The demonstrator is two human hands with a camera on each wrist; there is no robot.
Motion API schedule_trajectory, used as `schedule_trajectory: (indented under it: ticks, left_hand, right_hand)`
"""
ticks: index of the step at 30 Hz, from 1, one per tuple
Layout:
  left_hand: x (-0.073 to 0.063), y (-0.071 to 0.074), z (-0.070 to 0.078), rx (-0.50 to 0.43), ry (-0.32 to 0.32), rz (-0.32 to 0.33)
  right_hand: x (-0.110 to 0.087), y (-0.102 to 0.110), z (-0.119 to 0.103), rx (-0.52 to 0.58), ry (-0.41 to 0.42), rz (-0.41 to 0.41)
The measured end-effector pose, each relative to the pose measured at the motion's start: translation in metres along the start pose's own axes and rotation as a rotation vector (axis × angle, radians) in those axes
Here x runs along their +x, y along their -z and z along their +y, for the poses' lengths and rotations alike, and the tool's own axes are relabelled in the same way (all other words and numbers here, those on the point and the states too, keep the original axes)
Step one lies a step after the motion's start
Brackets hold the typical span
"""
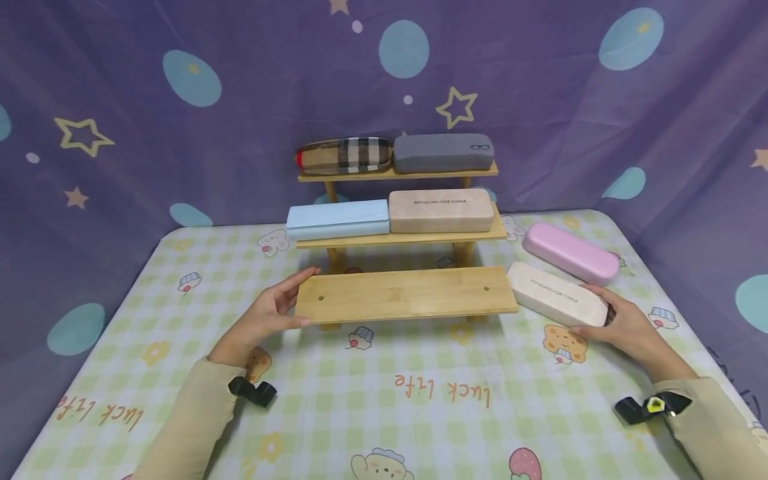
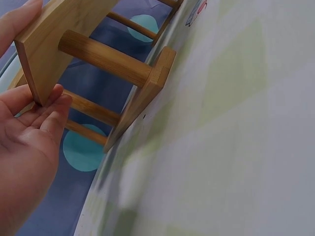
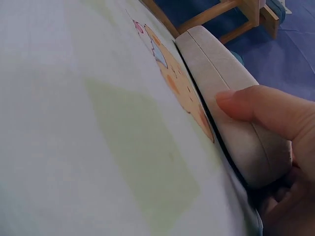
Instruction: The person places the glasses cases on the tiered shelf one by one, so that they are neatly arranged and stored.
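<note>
A three-tier wooden display rack stands on the table, its lowest shelf [image 1: 408,293] bare. At that shelf's left end, my left hand [image 1: 267,313] grips the board, thumb at the front edge and fingers behind; the left wrist view shows the fingertips against the board's end [image 2: 37,64]. To the right of the rack lies an off-white glasses case [image 1: 555,293] with printed lettering. Its near right end is held by my right hand [image 1: 630,330], with the thumb along the front side [image 3: 236,105]. The fingers on the far side are partly hidden. The case lies on the tablecloth.
Behind the held case lies a pink glasses case [image 1: 570,253]. The middle shelf carries a light blue case [image 1: 338,220] and a beige lettered case [image 1: 441,212]. On top sit a plaid case [image 1: 348,156] and a grey case [image 1: 444,153]. A purple curtain [image 1: 270,100] hangs behind.
</note>
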State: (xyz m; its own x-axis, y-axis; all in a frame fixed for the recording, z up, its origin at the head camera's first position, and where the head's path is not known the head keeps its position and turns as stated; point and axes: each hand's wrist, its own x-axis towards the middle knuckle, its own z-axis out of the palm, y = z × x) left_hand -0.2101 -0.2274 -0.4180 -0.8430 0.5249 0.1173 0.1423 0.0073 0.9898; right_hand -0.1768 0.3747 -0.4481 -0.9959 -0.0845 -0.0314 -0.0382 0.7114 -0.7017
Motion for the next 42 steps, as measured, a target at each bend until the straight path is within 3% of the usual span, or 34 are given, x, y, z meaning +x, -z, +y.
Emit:
schedule_trajectory:
  ticks: [8, 12, 21, 30, 42]
  left_hand:
    - [0.000, 0.001, 0.000, 0.009, -0.004, 0.003]
    - [0.000, 0.000, 0.001, 0.027, -0.006, 0.004]
    - [0.000, 0.000, 0.003, 0.055, 0.026, 0.011]
    - [0.000, 0.001, 0.002, 0.045, 0.021, 0.005]
    - [0.000, 0.001, 0.001, 0.044, 0.012, 0.004]
  right_hand:
    - [0.000, 0.000, 0.001, 0.113, -0.029, 0.038]
    - [-0.001, 0.002, 0.000, 0.111, -0.035, 0.049]
    - [-0.004, 0.011, -0.010, 0.075, 0.004, 0.078]
    - [-0.008, 0.027, -0.015, 0.200, 0.034, 0.117]
    - [-0.007, 0.042, -0.036, 0.265, 0.078, 0.183]
